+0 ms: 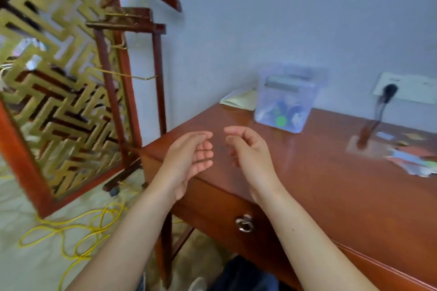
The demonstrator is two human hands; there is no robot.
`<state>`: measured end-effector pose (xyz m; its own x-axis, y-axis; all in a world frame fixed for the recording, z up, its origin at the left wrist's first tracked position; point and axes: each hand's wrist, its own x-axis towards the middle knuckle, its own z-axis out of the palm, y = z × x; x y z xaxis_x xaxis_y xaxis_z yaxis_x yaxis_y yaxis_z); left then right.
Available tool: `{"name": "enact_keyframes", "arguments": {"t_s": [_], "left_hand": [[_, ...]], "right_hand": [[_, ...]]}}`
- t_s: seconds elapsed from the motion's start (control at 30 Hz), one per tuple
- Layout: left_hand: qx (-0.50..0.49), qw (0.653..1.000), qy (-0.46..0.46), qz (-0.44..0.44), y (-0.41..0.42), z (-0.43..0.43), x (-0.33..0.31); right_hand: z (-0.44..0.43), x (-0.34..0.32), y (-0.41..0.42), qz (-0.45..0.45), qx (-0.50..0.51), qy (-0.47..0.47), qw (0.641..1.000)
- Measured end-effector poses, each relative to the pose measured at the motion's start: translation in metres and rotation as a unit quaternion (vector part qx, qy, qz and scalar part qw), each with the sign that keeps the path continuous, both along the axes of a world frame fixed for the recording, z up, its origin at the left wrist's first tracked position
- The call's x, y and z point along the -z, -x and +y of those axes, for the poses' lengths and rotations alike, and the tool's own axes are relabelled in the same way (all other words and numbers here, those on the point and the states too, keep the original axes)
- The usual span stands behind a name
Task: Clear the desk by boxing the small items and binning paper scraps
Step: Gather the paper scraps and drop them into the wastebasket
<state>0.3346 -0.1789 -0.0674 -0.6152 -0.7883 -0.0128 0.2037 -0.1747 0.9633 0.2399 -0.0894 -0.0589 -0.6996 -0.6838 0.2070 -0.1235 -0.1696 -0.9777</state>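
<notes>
Nearest: metal drawer pull (pixel 244 222) on the desk front, well below the clear box (pixel 286 101) and nearer the camera. Above it, both hands are up over the tabletop (pixel 307 184), on the near side of the box and a bit left of it. Left hand (pixel 189 156) has its palm turned inward, fingers (pixel 205 156) relaxed and slightly apart, nothing in them. Right hand (pixel 248 151) faces it, fingers (pixel 233 133) loosely curled, also empty. The hands are close together but not touching, and neither touches the wood. Prob. between picks, i.e. hovering in front of the box w/ nothing to drop. Paper scraps (pixel 411 158), mixed colours, lie in a loose pile on the tabletop well to the right of the box and nearer the camera than it. That's the task stuff left, and no bin is in view, so can't say where they'd go. The frame is blurry, so can't tell scraps from small items in that pile. The box itself sits on the tabletop close to the wall, see-through, w/ small items inside incl. a green round one. Looks part filled, and it's placed within reach of both hands for drop-ins. A pale green pad (pixel 238 99) lies just left of the box, against the wall. A wall socket (pixel 406 88) w/ a dark plug sits right of the box, its cable running down to the tabletop near the scraps, which is a snag risk when reaching there. Off the desk, far left of the box: a wooden valet stand (pixel 132 54), a gold lattice screen (pixel 47 66), and a yellow cord (pixel 71 227) on the floor.
</notes>
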Motion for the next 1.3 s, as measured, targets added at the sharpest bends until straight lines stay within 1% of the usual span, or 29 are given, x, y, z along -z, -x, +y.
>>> {"name": "enact_keyframes", "arguments": {"t_s": [0.17, 0.4, 0.5, 0.57, 0.67, 0.8, 0.97, 1.13, 1.3], "left_hand": [[0.096, 0.995, 0.020, 0.008, 0.067, 0.053, -0.027], [0.191, 0.981, 0.040, -0.009, 0.140, 0.113, -0.044], [0.218, 0.974, 0.052, -0.016, 0.161, 0.131, -0.045], [0.267, 0.961, 0.064, -0.038, 0.192, 0.160, -0.045], [0.287, 0.954, 0.077, -0.041, 0.210, 0.178, -0.043], [0.347, 0.931, 0.097, -0.057, 0.247, 0.223, -0.041], [0.414, 0.899, 0.133, -0.062, 0.284, 0.279, -0.038], [0.463, 0.866, 0.173, -0.072, 0.312, 0.329, -0.028], [0.505, 0.830, 0.225, -0.079, 0.333, 0.367, -0.017]], "right_hand": [[0.059, -0.016, 0.053, 0.006, 0.078, 0.013, 0.997], [0.134, -0.021, 0.108, 0.028, 0.175, 0.008, 0.984], [0.157, -0.018, 0.123, 0.017, 0.201, -0.007, 0.980], [0.192, -0.014, 0.142, 0.005, 0.248, -0.004, 0.969], [0.215, -0.011, 0.152, -0.010, 0.259, -0.031, 0.965], [0.270, -0.010, 0.168, -0.011, 0.322, -0.045, 0.946], [0.328, -0.005, 0.188, -0.001, 0.407, -0.090, 0.909], [0.377, 0.004, 0.200, 0.010, 0.461, -0.124, 0.879], [0.421, 0.016, 0.205, 0.022, 0.498, -0.188, 0.846]]}}
